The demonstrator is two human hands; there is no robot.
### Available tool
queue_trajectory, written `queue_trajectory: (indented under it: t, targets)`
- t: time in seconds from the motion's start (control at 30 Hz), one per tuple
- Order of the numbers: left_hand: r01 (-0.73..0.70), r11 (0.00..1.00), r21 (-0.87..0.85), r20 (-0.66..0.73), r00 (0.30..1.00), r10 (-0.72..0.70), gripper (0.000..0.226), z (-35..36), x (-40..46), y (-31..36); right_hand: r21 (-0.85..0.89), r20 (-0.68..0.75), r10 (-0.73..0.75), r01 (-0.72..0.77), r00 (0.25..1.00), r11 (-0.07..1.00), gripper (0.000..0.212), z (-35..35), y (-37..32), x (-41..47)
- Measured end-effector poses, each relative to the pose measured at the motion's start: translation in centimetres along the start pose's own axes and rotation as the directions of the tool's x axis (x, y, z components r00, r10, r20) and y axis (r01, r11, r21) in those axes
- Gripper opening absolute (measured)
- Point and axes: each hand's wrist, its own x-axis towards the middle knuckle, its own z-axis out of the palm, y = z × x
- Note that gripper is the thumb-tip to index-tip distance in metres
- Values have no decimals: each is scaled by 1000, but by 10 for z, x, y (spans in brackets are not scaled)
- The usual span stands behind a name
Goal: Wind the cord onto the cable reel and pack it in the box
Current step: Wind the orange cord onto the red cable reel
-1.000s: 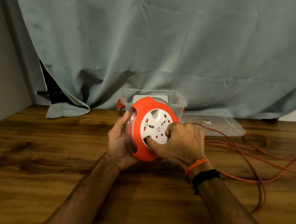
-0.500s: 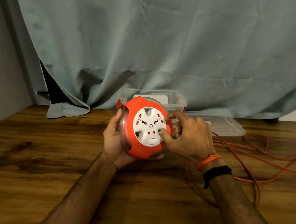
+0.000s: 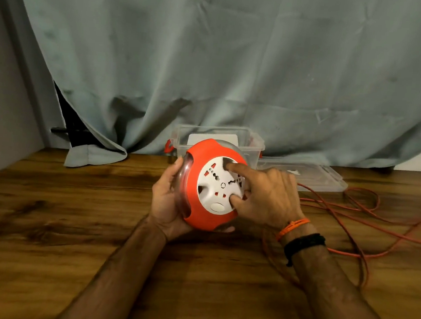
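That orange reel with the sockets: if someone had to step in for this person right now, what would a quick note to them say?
Left hand: grips the cable reel from the left side and underneath, holding it up over the table.
Right hand: forefinger and thumb pressed on the reel's white socket face, placed to turn it.
Cord: most of it lies in loose loops on the table to the right.
Box: open, just behind the reel; its lid lies flat beside it, to the right.
Done: reel in hand.
Left: wind in the loose cord, put the reel in the box.
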Motion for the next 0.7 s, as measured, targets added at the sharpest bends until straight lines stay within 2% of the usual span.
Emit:
queue_trajectory:
  t: [0.13, 0.23, 0.37, 0.5, 0.57, 0.7]
  targets:
    - [-59, 998, -10, 37, 998, 60, 66, 5, 3, -2, -15, -53, 189, -190, 981, 982, 71, 8, -11, -3]
    - [-184, 983, 15, -37, 982, 184, 59, 4, 3, -4, 23, -25, 284, -283, 959, 959, 78, 15, -23, -1]
    - [-192, 981, 24, -49, 980, 193, 59, 4, 1, -2, 86, 4, 290, -289, 957, 953, 82, 15, -27, -1]
    - [-131, 991, -11, -7, 991, 131, 65, -3, 3, -2, 112, 28, 265, -267, 964, 957, 82, 12, -24, 1]
    - [-77, 997, -27, 50, 996, 79, 68, -5, 3, -2, 159, 27, 261, -262, 965, 952, 73, 8, -16, 2]
    - [-5, 999, -42, 63, 998, 7, 70, -11, 3, -1, 254, -28, 165, -153, 986, 955, 33, -5, -1, 3]
